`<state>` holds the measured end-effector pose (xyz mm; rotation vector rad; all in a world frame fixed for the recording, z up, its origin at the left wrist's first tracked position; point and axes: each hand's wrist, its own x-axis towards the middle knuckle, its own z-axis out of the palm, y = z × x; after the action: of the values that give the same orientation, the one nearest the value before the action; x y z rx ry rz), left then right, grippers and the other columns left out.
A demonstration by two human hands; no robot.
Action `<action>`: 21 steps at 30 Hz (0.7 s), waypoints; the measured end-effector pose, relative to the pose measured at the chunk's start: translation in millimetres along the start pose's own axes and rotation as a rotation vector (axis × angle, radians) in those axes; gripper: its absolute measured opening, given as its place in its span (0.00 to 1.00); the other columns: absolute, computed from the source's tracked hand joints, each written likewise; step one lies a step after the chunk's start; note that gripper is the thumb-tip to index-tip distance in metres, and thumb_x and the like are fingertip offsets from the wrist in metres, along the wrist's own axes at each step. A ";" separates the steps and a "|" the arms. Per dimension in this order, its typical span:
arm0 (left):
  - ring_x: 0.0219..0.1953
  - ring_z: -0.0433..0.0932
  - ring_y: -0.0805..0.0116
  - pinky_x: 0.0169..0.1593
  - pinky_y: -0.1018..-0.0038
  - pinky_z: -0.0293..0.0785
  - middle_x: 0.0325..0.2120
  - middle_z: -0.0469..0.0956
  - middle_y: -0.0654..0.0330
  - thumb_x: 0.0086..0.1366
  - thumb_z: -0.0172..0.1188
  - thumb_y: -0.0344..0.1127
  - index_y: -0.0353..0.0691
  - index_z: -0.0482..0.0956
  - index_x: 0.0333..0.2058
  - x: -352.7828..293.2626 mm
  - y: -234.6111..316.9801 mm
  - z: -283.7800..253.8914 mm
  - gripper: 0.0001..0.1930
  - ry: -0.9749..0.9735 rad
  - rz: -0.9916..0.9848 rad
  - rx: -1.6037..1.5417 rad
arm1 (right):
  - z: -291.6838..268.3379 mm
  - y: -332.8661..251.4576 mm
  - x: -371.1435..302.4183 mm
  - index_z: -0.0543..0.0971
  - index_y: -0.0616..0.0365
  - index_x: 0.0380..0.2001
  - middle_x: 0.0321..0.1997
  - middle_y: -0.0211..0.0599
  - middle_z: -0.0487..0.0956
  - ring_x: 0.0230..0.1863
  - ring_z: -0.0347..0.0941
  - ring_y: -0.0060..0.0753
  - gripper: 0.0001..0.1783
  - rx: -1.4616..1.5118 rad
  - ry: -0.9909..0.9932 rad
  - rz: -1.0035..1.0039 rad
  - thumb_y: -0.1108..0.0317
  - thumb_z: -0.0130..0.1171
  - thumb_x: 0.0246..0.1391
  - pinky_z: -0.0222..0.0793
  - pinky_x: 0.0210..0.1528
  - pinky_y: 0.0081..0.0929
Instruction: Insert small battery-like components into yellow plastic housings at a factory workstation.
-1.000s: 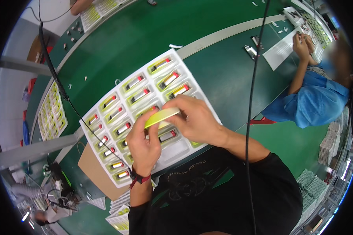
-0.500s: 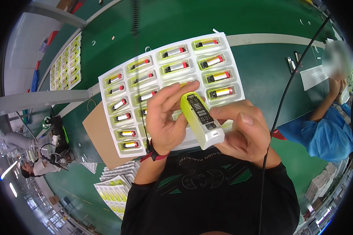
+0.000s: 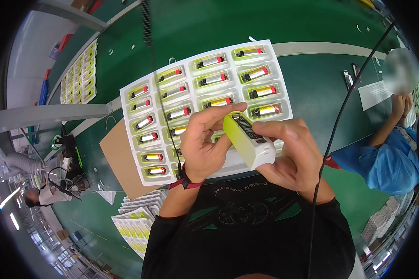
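Between my hands is a small rectangular device housing (image 3: 246, 142), fading from yellow-green to white, with a black panel along one narrow side. My left hand (image 3: 204, 148) grips its far, green end, fingers behind and thumb against the side. The white end lies in my right hand (image 3: 291, 156), closed around it with a fingertip pressed on the black panel. Beneath both hands sits a white moulded tray (image 3: 191, 74); its pockets hold yellow-green shells, many with a small cylindrical battery (image 3: 214, 79) inside. My hands hide some of the near pockets.
A brown cardboard sheet (image 3: 118, 153) sticks out under the tray's left side. Another filled tray (image 3: 79, 76) stands far left, and stacked trays (image 3: 137, 223) are lower left. Black cables (image 3: 333, 135) hang across the view. A co-worker in blue (image 3: 381, 158) sits at right, near a paper (image 3: 373, 93).
The housing has turned in my hands, showing more of its green side and less of the black panel. Both hands have shifted slightly right in view, and my right fingertip covers more of the panel.
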<state>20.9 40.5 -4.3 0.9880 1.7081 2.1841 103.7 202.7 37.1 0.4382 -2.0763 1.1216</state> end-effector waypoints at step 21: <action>0.41 0.81 0.70 0.45 0.75 0.78 0.38 0.78 0.57 0.61 0.59 0.19 0.31 0.75 0.47 -28.9 7.7 -13.2 0.14 0.018 -0.273 0.619 | 42.9 19.9 -42.4 0.75 0.68 0.45 0.27 0.41 0.72 0.24 0.74 0.42 0.21 -0.200 -0.283 0.320 0.76 0.65 0.45 0.70 0.25 0.35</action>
<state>36.5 12.3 -9.6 0.7794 2.4278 1.5233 102.1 176.7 -20.9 0.1763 -2.5475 1.0621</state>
